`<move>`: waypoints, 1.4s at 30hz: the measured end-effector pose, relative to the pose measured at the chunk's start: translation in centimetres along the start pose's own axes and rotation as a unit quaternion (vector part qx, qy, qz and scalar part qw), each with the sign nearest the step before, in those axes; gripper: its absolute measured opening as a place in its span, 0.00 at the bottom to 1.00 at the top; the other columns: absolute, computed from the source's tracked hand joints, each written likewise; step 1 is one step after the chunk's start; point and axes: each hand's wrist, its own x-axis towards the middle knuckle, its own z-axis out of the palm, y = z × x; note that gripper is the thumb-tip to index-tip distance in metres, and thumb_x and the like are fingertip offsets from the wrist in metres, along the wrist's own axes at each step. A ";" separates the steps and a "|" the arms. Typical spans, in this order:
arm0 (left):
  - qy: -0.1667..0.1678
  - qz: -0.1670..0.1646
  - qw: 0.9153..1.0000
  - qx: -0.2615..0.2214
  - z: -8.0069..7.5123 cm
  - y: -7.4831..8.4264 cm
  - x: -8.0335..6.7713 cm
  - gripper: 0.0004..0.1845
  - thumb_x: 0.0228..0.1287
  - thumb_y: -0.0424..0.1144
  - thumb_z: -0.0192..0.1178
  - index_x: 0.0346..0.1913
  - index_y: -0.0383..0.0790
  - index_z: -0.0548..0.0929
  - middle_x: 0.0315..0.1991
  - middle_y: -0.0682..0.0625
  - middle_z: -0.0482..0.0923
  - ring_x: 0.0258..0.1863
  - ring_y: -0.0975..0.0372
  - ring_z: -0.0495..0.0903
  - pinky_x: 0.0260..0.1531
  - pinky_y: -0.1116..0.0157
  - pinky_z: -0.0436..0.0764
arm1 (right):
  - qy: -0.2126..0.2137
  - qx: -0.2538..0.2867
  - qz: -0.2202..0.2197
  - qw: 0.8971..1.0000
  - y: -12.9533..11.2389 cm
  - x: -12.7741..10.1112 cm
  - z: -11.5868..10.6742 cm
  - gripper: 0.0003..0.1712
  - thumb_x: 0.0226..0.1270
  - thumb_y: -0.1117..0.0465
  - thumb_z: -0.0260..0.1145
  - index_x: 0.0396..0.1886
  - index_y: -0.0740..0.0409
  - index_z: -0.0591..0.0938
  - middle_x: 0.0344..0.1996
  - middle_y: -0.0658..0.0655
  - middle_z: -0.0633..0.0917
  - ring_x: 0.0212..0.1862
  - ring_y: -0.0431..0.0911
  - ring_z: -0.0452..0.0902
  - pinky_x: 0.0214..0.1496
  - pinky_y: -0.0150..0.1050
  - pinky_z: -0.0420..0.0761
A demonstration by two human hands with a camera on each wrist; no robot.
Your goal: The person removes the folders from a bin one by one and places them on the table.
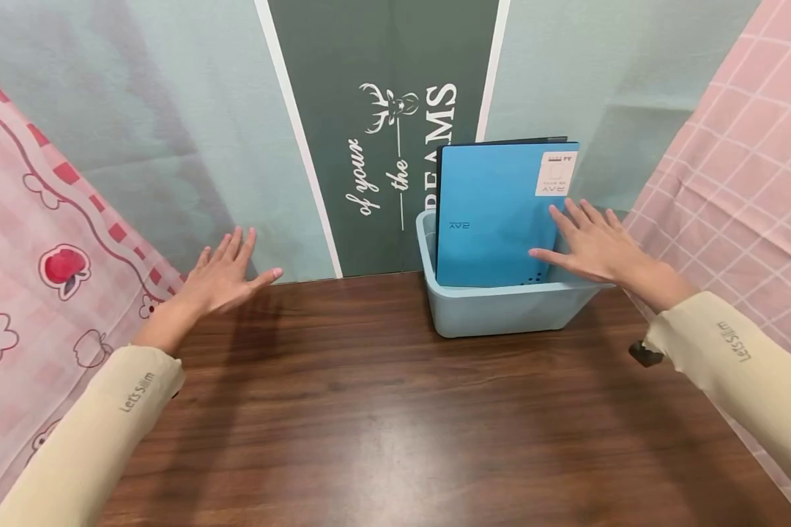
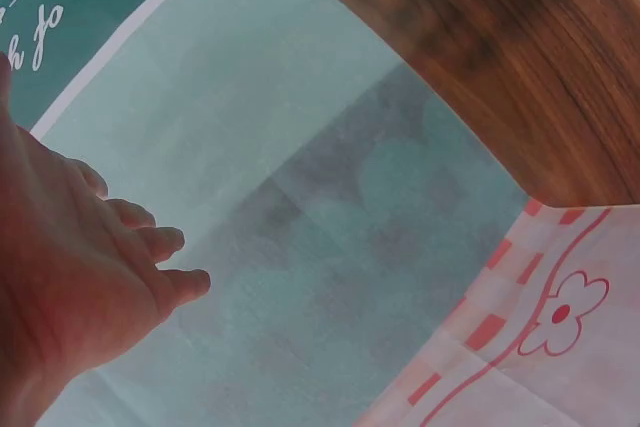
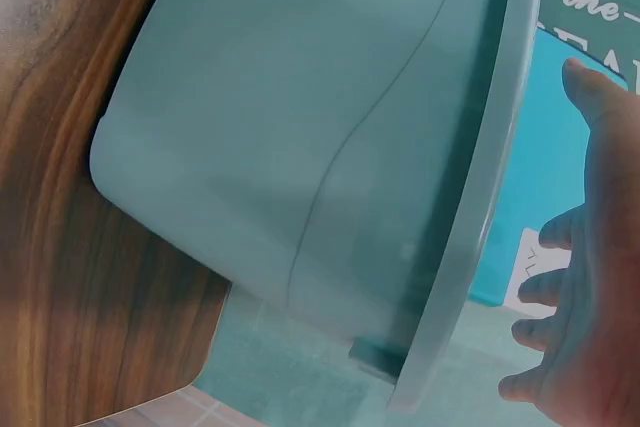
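Note:
A blue A4 folder (image 1: pixel 501 212) stands upright in a pale blue plastic bin (image 1: pixel 501 311), with a white label (image 1: pixel 556 173) at its upper right corner. Behind it shows the edge of a darker folder (image 1: pixel 534 140). My right hand (image 1: pixel 593 245) is spread over the bin's right side, close in front of the folder; whether it touches is unclear. In the right wrist view that hand (image 3: pixel 610 277) is near the bin's rim (image 3: pixel 490 187), fingers extended. My left hand (image 1: pixel 220 278) hovers at the table's back left with fingers spread, holding nothing.
The brown wooden table (image 1: pixel 343 410) reaches back to a green printed cloth (image 1: pixel 382 44). Pink patterned cloth (image 1: pixel 53 219) hangs along the left side, and pink checked cloth (image 1: pixel 751 183) along the right. The bin stands at the back right.

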 end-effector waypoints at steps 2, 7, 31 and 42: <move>0.000 0.004 1.000 -0.002 0.1 0.2 0.1 0.56 0.76 0.75 0.39 0.86 0.39 0.30 0.85 0.33 0.26 0.84 0.37 0.32 0.77 0.30 0.35 | -0.001 0.001 -0.001 1.000 0.2 -0.1 0.1 0.62 0.74 0.21 0.48 0.87 0.62 0.46 0.83 0.75 0.43 0.83 0.75 0.35 0.76 0.80 0.37; 0.004 0.014 1.000 -0.004 0.4 0.6 0.2 0.56 0.77 0.75 0.39 0.86 0.39 0.31 0.85 0.33 0.27 0.84 0.37 0.33 0.76 0.29 0.37 | -0.002 0.002 -0.004 1.000 0.8 -0.3 0.3 0.62 0.74 0.22 0.50 0.87 0.62 0.45 0.83 0.76 0.45 0.83 0.74 0.36 0.77 0.79 0.37; 0.023 0.051 0.998 -0.017 1.1 2.9 1.7 0.53 0.78 0.72 0.43 0.87 0.39 0.37 0.87 0.35 0.33 0.85 0.41 0.38 0.79 0.33 0.42 | -0.012 0.029 -0.011 0.999 4.1 -0.2 1.5 0.59 0.78 0.28 0.51 0.86 0.65 0.46 0.84 0.73 0.46 0.83 0.73 0.40 0.79 0.75 0.43; 0.037 0.069 0.997 -0.027 1.3 4.2 3.0 0.53 0.77 0.72 0.44 0.87 0.41 0.38 0.87 0.36 0.35 0.86 0.42 0.39 0.79 0.34 0.44 | -0.029 0.038 -0.006 0.999 5.1 0.3 2.1 0.60 0.77 0.27 0.50 0.86 0.66 0.43 0.84 0.73 0.43 0.84 0.71 0.39 0.81 0.72 0.43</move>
